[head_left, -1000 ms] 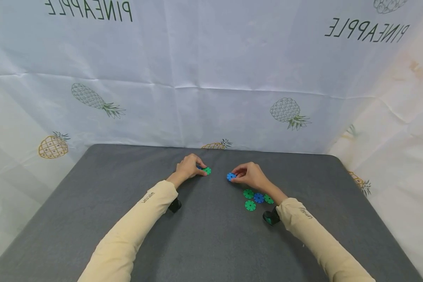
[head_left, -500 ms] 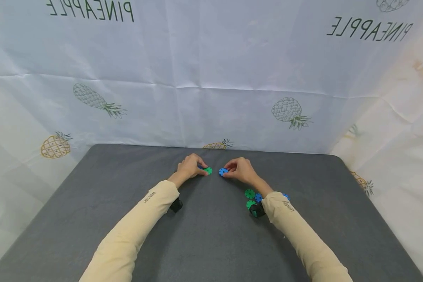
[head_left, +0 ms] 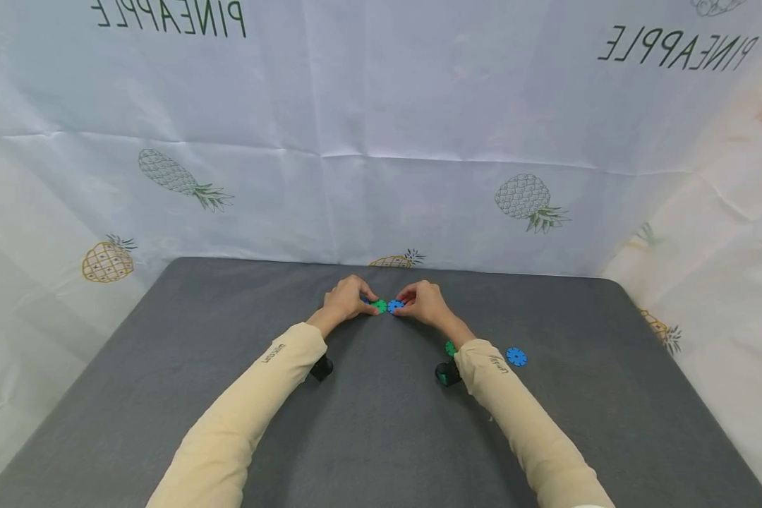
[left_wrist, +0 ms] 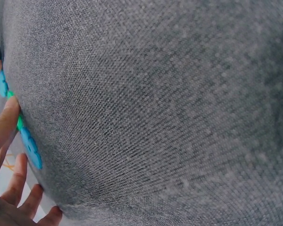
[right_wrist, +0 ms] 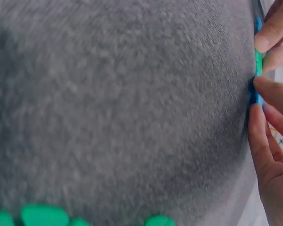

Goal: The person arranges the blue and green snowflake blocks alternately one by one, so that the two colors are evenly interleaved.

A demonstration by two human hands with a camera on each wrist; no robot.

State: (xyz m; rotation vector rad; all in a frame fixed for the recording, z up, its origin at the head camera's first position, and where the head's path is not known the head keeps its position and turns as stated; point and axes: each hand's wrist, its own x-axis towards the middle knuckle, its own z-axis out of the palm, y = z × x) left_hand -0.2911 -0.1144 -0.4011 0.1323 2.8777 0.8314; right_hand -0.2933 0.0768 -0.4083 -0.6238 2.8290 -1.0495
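Near the far edge of the table, my left hand [head_left: 348,298] pinches a green notched disc [head_left: 379,307]. A blue notched disc [left_wrist: 31,148] adjoins that green one under the left hand, partly hidden by the fingers in the head view. My right hand [head_left: 422,302] pinches another blue notched disc [head_left: 394,306] between thumb and fingers. This blue disc lies edge to edge with the green one, its notched rim right at the green rim. In the right wrist view the green disc [right_wrist: 258,61] and right-hand blue disc [right_wrist: 255,96] appear nearly edge-on.
A loose blue disc [head_left: 516,356] lies right of the right sleeve [head_left: 502,381]. A green disc [head_left: 450,348] shows beside that forearm, which hides other discs. The grey table [head_left: 381,430] ends at a white pineapple-print curtain [head_left: 355,204].
My right hand has moved left and slightly away with the blue disc, up to the green disc. The left hand keeps its grip. The right sleeve now covers several loose discs and uncovers a blue one.
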